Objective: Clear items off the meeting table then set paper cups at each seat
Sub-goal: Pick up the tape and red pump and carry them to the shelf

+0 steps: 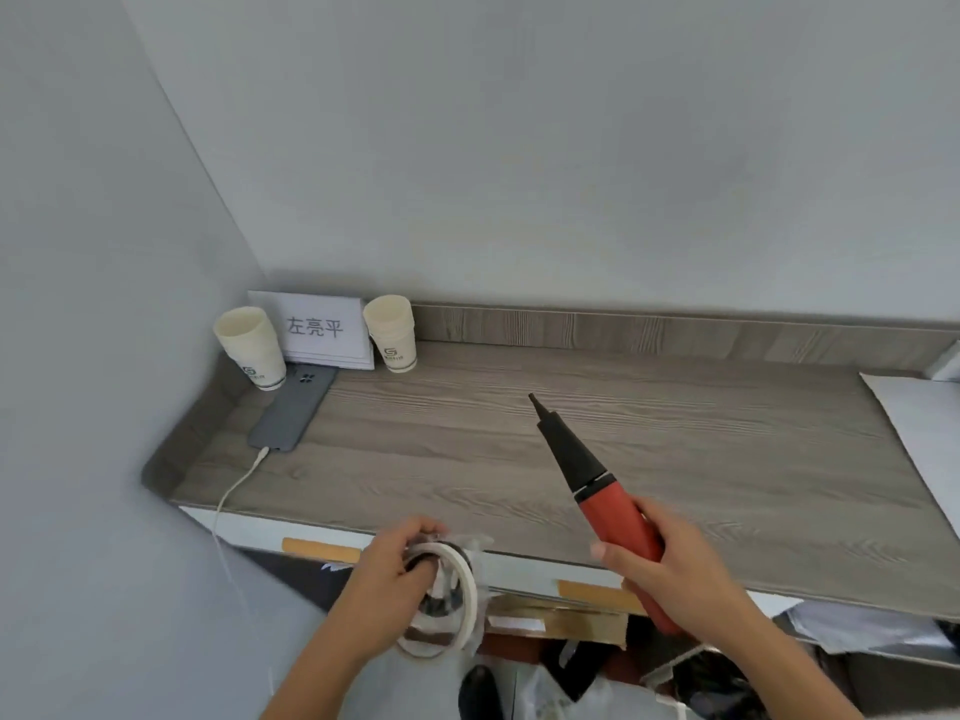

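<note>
Fingers of my right hand [675,563] grip a red-handled, black-nosed tool [571,454]; my left hand [395,569] clutches tape rolls [464,569]. Cream, logo-printed paper cups [252,345] stand stacked either side of the name card [319,327], back-left.

Single head-worn view
It is looking forward and down, close over a wood-grain counter [441,449] running along the wall [519,148].

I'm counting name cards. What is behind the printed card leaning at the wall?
Behind the printed card, edges of more white sheets show along its bottom, all leaning against the wall. Their number and any print are covered.
</note>
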`<state>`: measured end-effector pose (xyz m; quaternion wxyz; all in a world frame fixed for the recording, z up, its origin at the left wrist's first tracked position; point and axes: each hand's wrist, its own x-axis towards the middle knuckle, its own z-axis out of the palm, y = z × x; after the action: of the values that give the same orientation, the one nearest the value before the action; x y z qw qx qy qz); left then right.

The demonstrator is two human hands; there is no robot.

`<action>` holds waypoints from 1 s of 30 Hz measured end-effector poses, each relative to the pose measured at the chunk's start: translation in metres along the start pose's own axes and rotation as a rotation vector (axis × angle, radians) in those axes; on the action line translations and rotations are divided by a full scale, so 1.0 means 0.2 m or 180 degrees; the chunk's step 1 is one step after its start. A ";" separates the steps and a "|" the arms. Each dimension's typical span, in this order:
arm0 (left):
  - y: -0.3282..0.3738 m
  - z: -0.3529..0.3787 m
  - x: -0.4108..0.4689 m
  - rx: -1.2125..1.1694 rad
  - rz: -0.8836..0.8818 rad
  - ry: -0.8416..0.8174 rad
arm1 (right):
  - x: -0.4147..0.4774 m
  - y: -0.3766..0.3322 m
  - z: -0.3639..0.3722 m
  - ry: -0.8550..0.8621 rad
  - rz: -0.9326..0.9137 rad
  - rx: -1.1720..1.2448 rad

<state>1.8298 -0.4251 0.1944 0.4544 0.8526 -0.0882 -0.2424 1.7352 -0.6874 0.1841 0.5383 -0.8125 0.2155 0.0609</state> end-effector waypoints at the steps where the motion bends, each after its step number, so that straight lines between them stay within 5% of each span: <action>1: 0.01 -0.03 0.10 0.0006 -0.0006 0.0006 | 0.07 -0.02 0.00 0.0023 0.0015 0.0027; 16: 0.27 -0.13 1.62 0.0727 0.0068 0.0186 | 0.82 -0.26 -0.01 0.0998 0.0022 0.0046; 26: 0.20 -0.05 1.73 0.0639 0.0195 0.0958 | 1.37 -0.36 0.01 0.1095 -0.0617 -0.0576; 30: 0.12 -0.07 1.59 0.0890 0.0859 0.1074 | 1.52 -0.32 0.08 0.0984 -0.0679 -0.0209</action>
<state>2.1139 -0.5466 0.1152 0.3686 0.9161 -0.1568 -0.0193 2.0378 -0.7386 0.1304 0.4753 -0.8475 0.2062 -0.1150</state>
